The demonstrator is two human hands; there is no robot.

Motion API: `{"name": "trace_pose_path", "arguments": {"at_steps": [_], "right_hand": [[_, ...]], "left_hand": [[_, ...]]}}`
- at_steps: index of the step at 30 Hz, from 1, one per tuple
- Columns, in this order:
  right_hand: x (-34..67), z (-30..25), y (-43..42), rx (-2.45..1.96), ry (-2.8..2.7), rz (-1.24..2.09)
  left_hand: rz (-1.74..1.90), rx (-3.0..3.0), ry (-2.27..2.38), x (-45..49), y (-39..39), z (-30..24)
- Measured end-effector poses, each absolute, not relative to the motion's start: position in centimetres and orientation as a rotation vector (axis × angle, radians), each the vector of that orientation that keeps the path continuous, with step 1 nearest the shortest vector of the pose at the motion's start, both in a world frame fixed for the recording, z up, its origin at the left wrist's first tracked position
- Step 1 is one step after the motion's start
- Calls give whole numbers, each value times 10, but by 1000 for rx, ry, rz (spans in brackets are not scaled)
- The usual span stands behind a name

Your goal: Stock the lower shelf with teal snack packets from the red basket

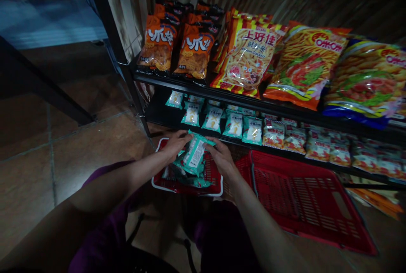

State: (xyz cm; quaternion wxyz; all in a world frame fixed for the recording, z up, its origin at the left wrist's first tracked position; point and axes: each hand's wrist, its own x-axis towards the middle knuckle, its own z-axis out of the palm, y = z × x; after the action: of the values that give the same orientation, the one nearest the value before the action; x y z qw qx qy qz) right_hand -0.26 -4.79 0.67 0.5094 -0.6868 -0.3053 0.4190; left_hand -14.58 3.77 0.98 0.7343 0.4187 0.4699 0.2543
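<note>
Between my two hands is a teal snack bag [196,153], its printed back label facing up. My left hand [178,143] has its fingers closed on the bag's upper left corner. On the upper right corner, my right hand [221,154] pinches the same bag. Both hands are over a small red basket [217,182] with a white rim, where more teal bags [198,181] lie under the held one. Just beyond, matching teal bags [212,118] stand in rows on the lower shelf [165,117].
A larger red basket [304,197] sits on the floor to the right. The upper shelf holds orange snack bags [192,53], prawn cracker bags [250,57] and large noodle-pictured bags [309,66]. Red-and-white bags [319,144] continue along the lower shelf. A black shelf post [117,45] rises at left.
</note>
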Motion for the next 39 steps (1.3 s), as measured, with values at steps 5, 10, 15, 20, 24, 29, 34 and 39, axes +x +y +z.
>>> {"name": "trace_pose_path", "arguments": {"at_steps": [5,10,15,20,24,29,34,39], "right_hand": [[-6,12,-45,-1635,-741,1038],[-6,9,-45,-1565,-628,1056],[-9,10,-45,-1504,-483,1074],[-7,12,-43,-1490,-423,1047],[-5,13,-41,-1466,-349,1041],[-5,10,-39,-1451,-327,1018],[-4,9,-39,-1437,-358,1010],[-5,12,-39,-1464,-355,994]], "left_hand": [[520,900,962,-148,40,14],[515,877,994,-147,39,18],[541,886,973,-146,38,14],[546,916,961,-145,37,13],[553,937,925,-145,36,14],[533,893,915,-145,35,17],[564,877,910,-145,37,16],[568,868,917,-145,37,17]]}}
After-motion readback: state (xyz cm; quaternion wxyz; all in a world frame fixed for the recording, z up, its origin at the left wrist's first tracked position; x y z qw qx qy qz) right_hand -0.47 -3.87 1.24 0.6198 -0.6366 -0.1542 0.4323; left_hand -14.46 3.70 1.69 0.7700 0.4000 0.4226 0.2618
